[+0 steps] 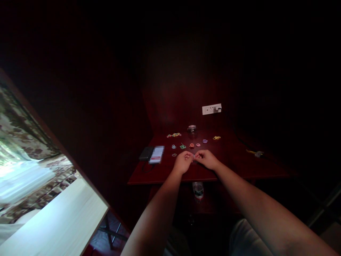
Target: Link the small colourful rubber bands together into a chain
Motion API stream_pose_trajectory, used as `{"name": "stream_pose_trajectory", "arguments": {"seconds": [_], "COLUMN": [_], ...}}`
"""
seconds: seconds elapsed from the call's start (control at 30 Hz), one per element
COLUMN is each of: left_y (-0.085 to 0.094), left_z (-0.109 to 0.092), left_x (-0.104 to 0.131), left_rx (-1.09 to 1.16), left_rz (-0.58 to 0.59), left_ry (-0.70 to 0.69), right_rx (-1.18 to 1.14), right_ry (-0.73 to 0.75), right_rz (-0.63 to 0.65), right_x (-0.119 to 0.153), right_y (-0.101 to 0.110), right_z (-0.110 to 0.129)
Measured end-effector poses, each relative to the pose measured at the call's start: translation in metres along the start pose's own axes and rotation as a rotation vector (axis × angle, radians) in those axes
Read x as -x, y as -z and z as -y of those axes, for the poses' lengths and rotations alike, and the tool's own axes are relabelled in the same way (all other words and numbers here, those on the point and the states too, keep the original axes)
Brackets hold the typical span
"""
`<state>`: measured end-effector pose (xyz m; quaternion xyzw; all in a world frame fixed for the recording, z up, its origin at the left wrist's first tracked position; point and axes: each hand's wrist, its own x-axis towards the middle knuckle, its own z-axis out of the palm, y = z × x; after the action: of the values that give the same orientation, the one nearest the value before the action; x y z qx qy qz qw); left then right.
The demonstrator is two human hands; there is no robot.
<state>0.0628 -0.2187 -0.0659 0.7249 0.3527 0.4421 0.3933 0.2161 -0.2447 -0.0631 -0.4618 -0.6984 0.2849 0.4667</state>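
Observation:
Over the front of the dark red desk (229, 167), my left hand (183, 162) and my right hand (208, 159) meet, fingers pinched. Between their fingertips is a small pale hair tie (194, 156), mostly hidden by the fingers. Just beyond them, small hair ties lie grouped by colour: light blue (173, 146), green (182, 146), orange (191, 145), pink (198, 145), purple (205, 141) and yellow (216, 137). A single greyish hair tie (174, 155) rests left of my left hand. Farther back is a mixed-colour pile (174, 135).
A clear lidded jar (192, 130) stands at the back. On the left are a phone (156, 155) and a black case (145, 153) with a cable. Yellow-handled pliers (255, 153) lie right. A wall socket (211, 109) holds a plug. Below the desk edge stands a bottle (198, 190).

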Motion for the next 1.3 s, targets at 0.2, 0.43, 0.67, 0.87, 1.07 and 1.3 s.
{"name": "stream_pose_trajectory", "arguments": {"seconds": [0.2, 0.43, 0.67, 0.87, 1.07, 1.3], "left_y": [0.001, 0.002, 0.002, 0.001, 0.0, 0.0], "left_z": [0.003, 0.008, 0.006, 0.006, 0.003, 0.006], "left_x": [0.0, -0.003, -0.004, -0.004, -0.002, -0.001], "left_rx": [-0.023, 0.046, 0.118, 0.111, 0.062, 0.036], "left_rz": [0.005, -0.001, -0.019, -0.025, -0.005, 0.036], "left_ry": [-0.062, -0.021, 0.025, 0.046, 0.035, 0.025], "right_rx": [0.042, 0.033, -0.043, -0.056, -0.071, -0.023], "right_ry": [0.02, -0.009, -0.031, -0.023, -0.001, 0.002], "right_rz": [0.025, 0.016, 0.004, -0.029, -0.031, -0.046], "right_x": [0.0, 0.0, -0.002, -0.004, -0.004, -0.004], "right_y": [-0.001, 0.001, 0.003, 0.004, 0.005, 0.005], "right_z": [-0.001, 0.001, -0.002, -0.01, -0.011, -0.008]}}
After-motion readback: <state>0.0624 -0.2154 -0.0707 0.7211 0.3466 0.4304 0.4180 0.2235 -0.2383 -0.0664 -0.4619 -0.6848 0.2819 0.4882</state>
